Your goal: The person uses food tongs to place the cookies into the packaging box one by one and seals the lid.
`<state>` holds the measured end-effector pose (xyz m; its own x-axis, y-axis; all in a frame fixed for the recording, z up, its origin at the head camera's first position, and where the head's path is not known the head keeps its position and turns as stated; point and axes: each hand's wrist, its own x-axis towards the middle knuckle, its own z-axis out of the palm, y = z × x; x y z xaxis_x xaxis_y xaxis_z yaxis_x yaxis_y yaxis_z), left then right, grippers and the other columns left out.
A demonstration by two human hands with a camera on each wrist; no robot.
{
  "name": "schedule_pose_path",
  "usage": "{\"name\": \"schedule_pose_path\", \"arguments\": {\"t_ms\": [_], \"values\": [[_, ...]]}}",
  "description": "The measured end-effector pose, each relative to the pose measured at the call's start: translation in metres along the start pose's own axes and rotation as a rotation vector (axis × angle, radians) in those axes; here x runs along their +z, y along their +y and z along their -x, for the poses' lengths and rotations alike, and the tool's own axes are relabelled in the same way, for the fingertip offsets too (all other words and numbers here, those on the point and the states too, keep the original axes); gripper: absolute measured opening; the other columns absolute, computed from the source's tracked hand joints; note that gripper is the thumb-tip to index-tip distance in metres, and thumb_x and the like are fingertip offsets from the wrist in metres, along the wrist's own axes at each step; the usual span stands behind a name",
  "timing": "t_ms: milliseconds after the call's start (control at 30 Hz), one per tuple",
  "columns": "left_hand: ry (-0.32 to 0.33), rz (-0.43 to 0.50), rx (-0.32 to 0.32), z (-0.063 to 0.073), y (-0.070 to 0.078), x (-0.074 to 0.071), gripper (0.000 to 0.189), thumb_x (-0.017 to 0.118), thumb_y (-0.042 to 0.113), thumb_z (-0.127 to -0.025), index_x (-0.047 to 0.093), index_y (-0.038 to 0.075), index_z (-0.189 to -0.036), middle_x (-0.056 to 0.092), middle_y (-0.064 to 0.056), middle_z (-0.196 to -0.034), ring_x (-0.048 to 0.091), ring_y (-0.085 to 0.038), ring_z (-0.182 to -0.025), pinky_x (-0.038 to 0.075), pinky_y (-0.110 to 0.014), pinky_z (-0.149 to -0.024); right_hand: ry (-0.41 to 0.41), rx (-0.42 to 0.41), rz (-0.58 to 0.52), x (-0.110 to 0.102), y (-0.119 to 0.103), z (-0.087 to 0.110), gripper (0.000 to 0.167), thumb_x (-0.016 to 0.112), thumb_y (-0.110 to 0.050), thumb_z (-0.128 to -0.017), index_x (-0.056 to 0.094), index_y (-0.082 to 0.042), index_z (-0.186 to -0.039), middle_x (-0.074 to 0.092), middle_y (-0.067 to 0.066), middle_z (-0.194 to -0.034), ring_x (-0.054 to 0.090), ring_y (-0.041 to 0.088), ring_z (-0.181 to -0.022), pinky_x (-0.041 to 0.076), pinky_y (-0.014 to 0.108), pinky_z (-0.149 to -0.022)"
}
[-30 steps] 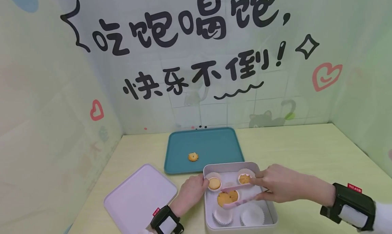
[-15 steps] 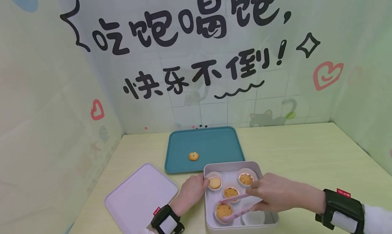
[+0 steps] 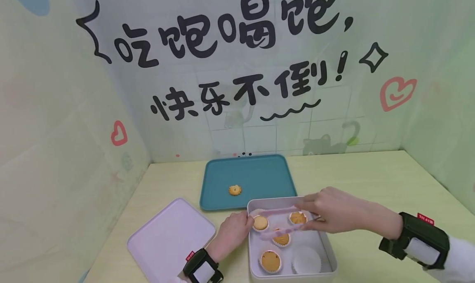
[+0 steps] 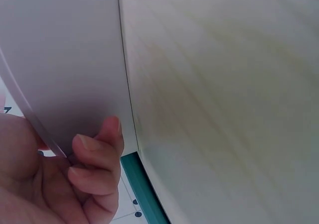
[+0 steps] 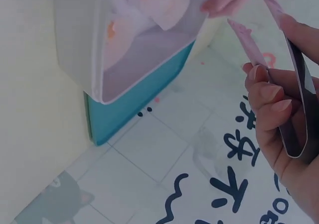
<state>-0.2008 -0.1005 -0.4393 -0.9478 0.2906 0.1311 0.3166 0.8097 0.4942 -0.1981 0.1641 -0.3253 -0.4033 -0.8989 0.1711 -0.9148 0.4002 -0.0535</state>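
Seemingly mid-packing, our left hand (image 3: 231,232) grips the box (image 3: 293,278), our right hand (image 3: 337,211) holds tongs (image 3: 274,211); the far cookie (image 3: 235,190) likely needs pinching.

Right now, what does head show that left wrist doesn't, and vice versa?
Only head clearly shows the cookies, the lilac lid and the right hand. Only left wrist shows the tips of the left hand's fingers, curled beside the outer wall of the box. Both share the left hand, the box and the teal tray, just an edge in left wrist.
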Motion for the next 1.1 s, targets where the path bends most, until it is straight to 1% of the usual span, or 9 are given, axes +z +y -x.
{"name": "schedule_pose_path", "arguments": {"t_ms": [67,133,233,300,367,633,767,900,1100], "values": [[0.003,0.004,0.000,0.001,-0.001,0.000,0.022,0.044,0.016,-0.089,0.046,0.010,-0.068,0.035,0.001,-0.054,0.038,-0.015,-0.048,0.029,-0.030,-0.040,0.035,0.028,0.021,-0.006,0.008,-0.010,0.035,0.060,-0.038,-0.085,0.061,-0.006,-0.099,0.044,-0.013,-0.067,0.034,-0.005,-0.047,0.029,0.017,-0.043],[0.006,0.006,0.005,0.001,-0.002,0.000,0.023,0.044,0.016,-0.089,0.046,0.010,-0.067,0.034,0.002,-0.053,0.038,-0.015,-0.048,0.030,-0.030,-0.040,0.056,0.053,0.047,-0.009,0.015,-0.023,0.029,0.062,-0.036,-0.084,0.061,-0.008,-0.092,0.035,-0.012,-0.061,0.032,-0.001,-0.046,0.028,0.019,-0.043],[0.004,0.009,0.013,0.001,-0.002,0.001,0.023,0.044,0.016,-0.089,0.046,0.010,-0.067,0.033,0.002,-0.053,0.038,-0.014,-0.048,0.031,-0.030,-0.041,0.066,0.073,0.082,-0.008,0.027,-0.042,0.024,0.064,-0.034,-0.083,0.056,-0.012,-0.080,0.032,-0.011,-0.058,0.031,0.002,-0.045,0.026,0.021,-0.043],[0.001,0.010,0.019,0.001,-0.002,0.002,0.022,0.044,0.016,-0.089,0.047,0.010,-0.068,0.034,0.002,-0.054,0.038,-0.014,-0.048,0.032,-0.030,-0.042,0.063,0.078,0.105,-0.005,0.033,-0.054,0.026,0.064,-0.035,-0.083,0.050,-0.014,-0.073,0.030,-0.010,-0.056,0.031,0.003,-0.044,0.024,0.022,-0.043],[-0.004,0.019,0.021,0.002,-0.001,0.002,0.022,0.043,0.015,-0.090,0.047,0.009,-0.069,0.034,0.002,-0.054,0.038,-0.014,-0.049,0.032,-0.030,-0.042,0.052,0.087,0.121,-0.002,0.038,-0.064,0.029,0.063,-0.036,-0.083,0.047,-0.016,-0.070,0.029,-0.010,-0.054,0.030,0.004,-0.044,0.022,0.022,-0.043],[0.014,0.005,0.029,0.002,-0.002,0.002,0.024,0.044,0.015,-0.090,0.045,0.011,-0.066,0.033,0.003,-0.053,0.037,-0.013,-0.048,0.032,-0.029,-0.042,-0.030,0.129,0.111,0.009,0.052,-0.095,0.032,0.062,-0.037,-0.084,0.046,-0.016,-0.065,0.025,-0.007,-0.053,0.025,0.006,-0.046,0.018,0.024,-0.046],[0.022,-0.003,0.044,0.002,-0.002,0.003,0.023,0.044,0.015,-0.089,0.045,0.010,-0.067,0.033,0.002,-0.053,0.038,-0.013,-0.048,0.032,-0.029,-0.042,-0.066,0.159,0.117,0.018,0.059,-0.107,0.035,0.061,-0.039,-0.083,0.045,-0.016,-0.062,0.024,-0.008,-0.053,0.026,0.006,-0.046,0.018,0.024,-0.045],[0.047,-0.016,0.065,0.003,-0.001,0.001,0.023,0.045,0.014,-0.088,0.045,0.009,-0.066,0.035,0.002,-0.054,0.039,-0.014,-0.048,0.034,-0.032,-0.042,-0.110,0.193,0.102,0.026,0.062,-0.119,0.035,0.061,-0.041,-0.083,0.047,-0.017,-0.062,0.025,-0.008,-0.053,0.027,0.006,-0.047,0.020,0.025,-0.045],[0.063,-0.020,0.055,0.004,-0.002,0.001,0.022,0.045,0.014,-0.088,0.044,0.009,-0.066,0.035,0.001,-0.053,0.039,-0.014,-0.046,0.034,-0.033,-0.041,-0.145,0.205,0.099,0.034,0.062,-0.134,0.038,0.062,-0.038,-0.083,0.044,-0.016,-0.058,0.023,-0.006,-0.052,0.027,0.008,-0.047,0.020,0.025,-0.046]]}}
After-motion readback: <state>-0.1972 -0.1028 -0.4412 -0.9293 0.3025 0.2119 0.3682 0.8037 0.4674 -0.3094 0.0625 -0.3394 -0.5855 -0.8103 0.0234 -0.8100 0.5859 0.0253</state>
